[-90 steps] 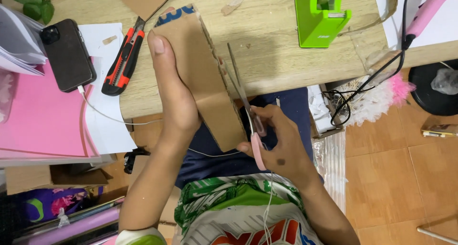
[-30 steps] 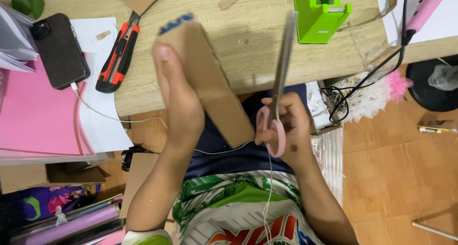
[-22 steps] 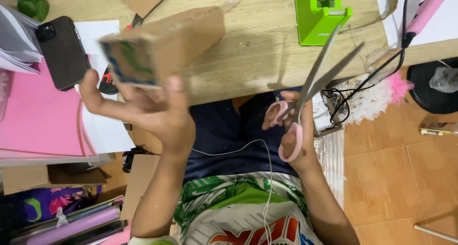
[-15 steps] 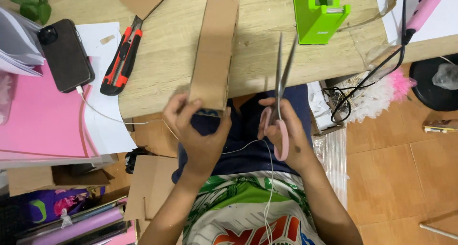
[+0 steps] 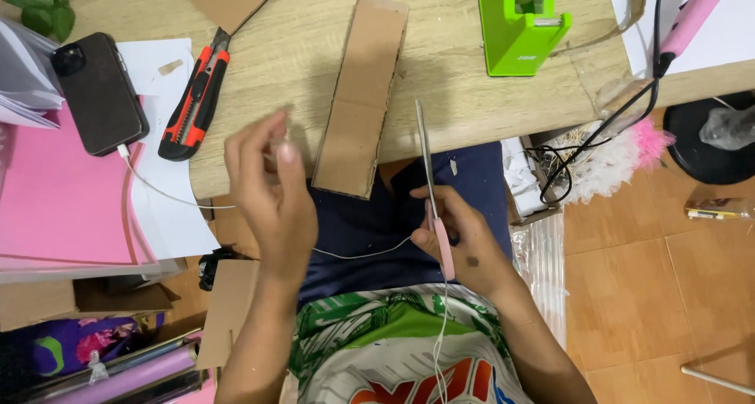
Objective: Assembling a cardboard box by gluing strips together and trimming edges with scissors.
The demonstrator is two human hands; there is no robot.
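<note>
Right hand [image 5: 464, 243] keeps a clamped grip on closed scissors [image 5: 431, 185]; left hand [image 5: 267, 188], fingers apart, hovers empty beside the cardboard strip [image 5: 360, 97]. Overhanging the table [image 5: 448, 113] edge, it could slip off.

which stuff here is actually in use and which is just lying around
In use: scissors in the right hand; cardboard strip beside the left hand.

Lying about: utility knife, phone, tape dispenser, pink paper, glue gun.

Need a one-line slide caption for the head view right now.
Right hand holds pink-handled scissors beside cardboard strip; left hand raised empty.
</note>
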